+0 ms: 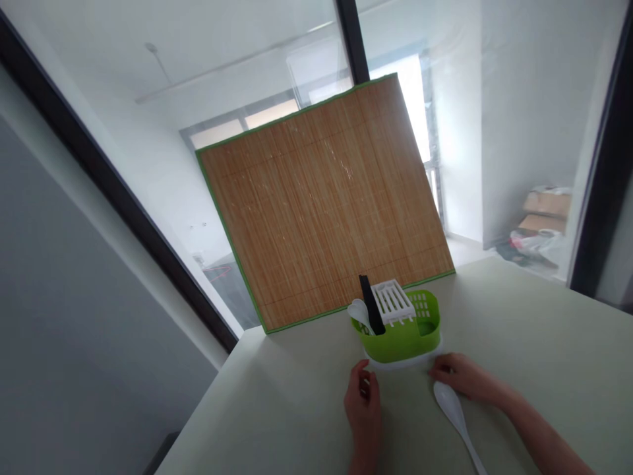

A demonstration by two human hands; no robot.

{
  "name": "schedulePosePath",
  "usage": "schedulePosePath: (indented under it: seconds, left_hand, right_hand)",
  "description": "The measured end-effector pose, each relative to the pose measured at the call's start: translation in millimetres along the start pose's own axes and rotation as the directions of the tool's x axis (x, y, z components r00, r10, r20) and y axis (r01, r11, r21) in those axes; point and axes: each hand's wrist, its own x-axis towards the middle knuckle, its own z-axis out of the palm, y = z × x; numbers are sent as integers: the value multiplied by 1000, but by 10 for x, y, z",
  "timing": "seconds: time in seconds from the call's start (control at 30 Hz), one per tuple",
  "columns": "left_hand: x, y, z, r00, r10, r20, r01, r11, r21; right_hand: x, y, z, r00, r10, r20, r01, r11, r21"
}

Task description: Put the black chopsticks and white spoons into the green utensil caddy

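Note:
A green plastic cutlery caddy [399, 348] stands on a white base tray [406, 363]. It holds a white slotted rack [393, 301], a black upright piece [372, 307] and white spoons [360, 313]. My left hand [363, 399] is just in front of the tray's left end, fingers loosely curled and apart, with nothing in it. By the tray's right corner, my right hand [457, 375] rests low with bent fingers and no object visible in them. Whether its fingertips touch the tray is unclear. A large white spoon [452, 409] lies just below that hand, handle toward me.
A bamboo mat [321, 204] with green edging leans upright behind the caddy against the glass. Everything stands on a pale table [297, 396]. Dark window frames [353, 39] divide the glass. Beyond it, cardboard boxes [546, 204] sit at the right.

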Motion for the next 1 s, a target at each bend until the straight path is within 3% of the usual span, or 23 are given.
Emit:
schedulePosePath:
  seconds: [0.27,0.37,0.43,0.5,0.57,0.67,0.73,0.83,1.0]
  left_hand:
    - [-45,-104,49,983,-64,170,62,998,13]
    - [-99,-114,112,963,-45,267,46,999,1]
    - [-152,-125,171,950,-20,310,29,999,-25]
    - [-204,-131,226,943,25,331,-3,998,-67]
    - [-246,-119,262,942,79,326,-51,994,-92]
    - [-288,-56,272,947,172,272,-164,985,-51]
    - [-307,1,264,945,226,237,-231,973,-7]
    - [-333,69,256,951,248,186,-257,966,25]
    - [-351,118,228,963,215,160,-220,976,10]
  right_hand:
    - [-45,-37,77,991,69,115,-79,993,88]
    - [-4,-195,124,999,-2,45,-1,997,83]
    - [-3,-330,155,991,-103,-91,109,992,63]
    - [-36,-450,192,931,-250,-264,258,966,-3]
    - [-94,-526,235,814,-403,-419,396,912,-108]
    - [-185,-557,305,631,-558,-539,496,825,-273]
    - [-227,-548,349,552,-622,-555,516,778,-359]
    - [-260,-546,402,516,-667,-538,531,742,-410]
    - [-276,-585,466,572,-663,-482,540,747,-387]
